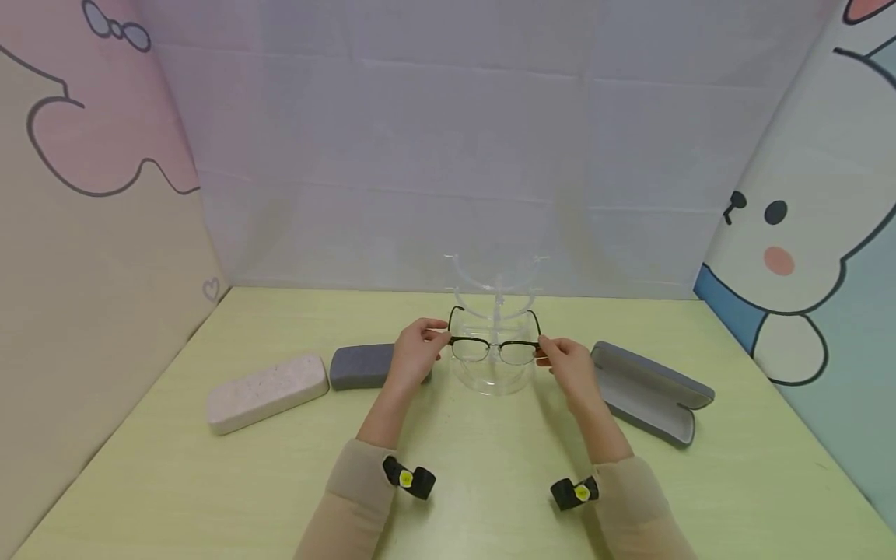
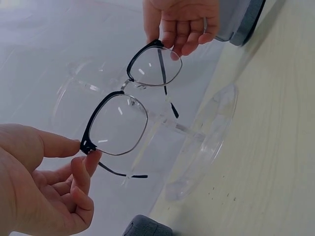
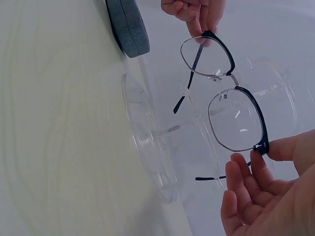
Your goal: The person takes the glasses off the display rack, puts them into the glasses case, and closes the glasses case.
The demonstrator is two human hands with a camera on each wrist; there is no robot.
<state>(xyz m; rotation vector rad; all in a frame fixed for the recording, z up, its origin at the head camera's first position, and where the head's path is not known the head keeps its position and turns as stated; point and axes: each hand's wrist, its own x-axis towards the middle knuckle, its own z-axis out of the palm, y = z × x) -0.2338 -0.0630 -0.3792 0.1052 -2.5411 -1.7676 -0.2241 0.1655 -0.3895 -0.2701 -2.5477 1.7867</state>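
Note:
A pair of eyeglasses (image 1: 494, 344) with a black upper frame and thin metal lower rims is held between both hands. My left hand (image 1: 416, 350) pinches its left front corner between thumb and fingers, and my right hand (image 1: 568, 365) pinches the right corner. Both temples are unfolded and point away toward a clear display stand (image 1: 498, 295). In the left wrist view the temple tips overlap a lower arm of the stand (image 2: 189, 142). The lenses (image 3: 236, 120) face me, and the stand's round base shows beneath them.
A speckled pale case (image 1: 269, 393) lies at the left. Beside it a dark grey closed case (image 1: 360, 367) is partly hidden by my left hand. At the right an open grey case (image 1: 647, 397) shows its light lining. A white sheet (image 1: 448, 155) hangs behind the table.

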